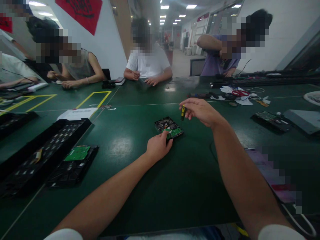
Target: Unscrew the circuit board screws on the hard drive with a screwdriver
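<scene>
A black hard drive (168, 127) with a green circuit board lies on the green table (130, 160) in front of me. My left hand (158, 146) rests at its near edge, fingers curled against it and holding it. Above and to the right of the drive, my right hand (200, 110) is closed around a small screwdriver (183, 112) with a yellow and black handle, its tip pointing down toward the drive.
Black trays (37, 156) and another drive with a green board (75, 163) lie at the left. More boards (272, 119) and a grey case (303, 120) sit at the right. Other people sit along the far side, with tools and papers (237, 94) near them.
</scene>
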`<state>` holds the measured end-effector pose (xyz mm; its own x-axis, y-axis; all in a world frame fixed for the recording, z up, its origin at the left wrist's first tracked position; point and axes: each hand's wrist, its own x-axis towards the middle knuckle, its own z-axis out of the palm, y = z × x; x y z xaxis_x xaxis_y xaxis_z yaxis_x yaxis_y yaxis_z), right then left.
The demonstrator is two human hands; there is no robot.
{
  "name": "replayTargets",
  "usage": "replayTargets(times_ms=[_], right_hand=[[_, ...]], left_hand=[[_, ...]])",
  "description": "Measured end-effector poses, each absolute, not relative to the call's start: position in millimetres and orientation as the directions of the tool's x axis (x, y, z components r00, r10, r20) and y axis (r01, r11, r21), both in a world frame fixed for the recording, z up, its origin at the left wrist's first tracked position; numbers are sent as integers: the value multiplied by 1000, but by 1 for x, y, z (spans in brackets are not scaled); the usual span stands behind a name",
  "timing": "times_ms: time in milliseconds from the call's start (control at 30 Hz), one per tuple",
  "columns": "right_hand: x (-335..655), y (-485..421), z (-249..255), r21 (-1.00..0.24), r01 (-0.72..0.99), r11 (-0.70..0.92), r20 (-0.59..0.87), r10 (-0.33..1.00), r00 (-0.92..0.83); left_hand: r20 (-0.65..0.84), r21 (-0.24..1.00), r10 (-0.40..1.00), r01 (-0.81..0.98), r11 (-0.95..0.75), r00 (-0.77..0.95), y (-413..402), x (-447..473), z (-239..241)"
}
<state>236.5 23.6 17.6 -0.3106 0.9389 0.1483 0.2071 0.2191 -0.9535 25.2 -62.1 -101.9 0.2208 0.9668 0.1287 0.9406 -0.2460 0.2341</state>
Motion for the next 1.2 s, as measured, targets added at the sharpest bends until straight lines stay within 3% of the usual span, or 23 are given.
replayTargets(times_ms=[233,433,667,833,1033,1200], right_hand=[[240,22,19,-911,295,289,203,935,-290],[240,21,20,-912,326,250,191,961,-202],[238,19,22,-922,273,276,194,937,-291],[237,21,21,-957,218,192,126,951,-283],[241,23,20,-914,288,286,209,940,-270],[241,23,19,-915,325,238,182,964,-195]], left_hand=[[142,234,967,942,-242,214,-61,25,-104],[125,234,968,941,-243,218,-63,25,-101],[132,183,959,944,-274,252,-64,26,-99],[133,149,954,946,-287,268,-65,27,-97],[137,150,952,944,-294,275,-65,26,-96],[128,158,957,947,-280,262,-65,26,-97]])
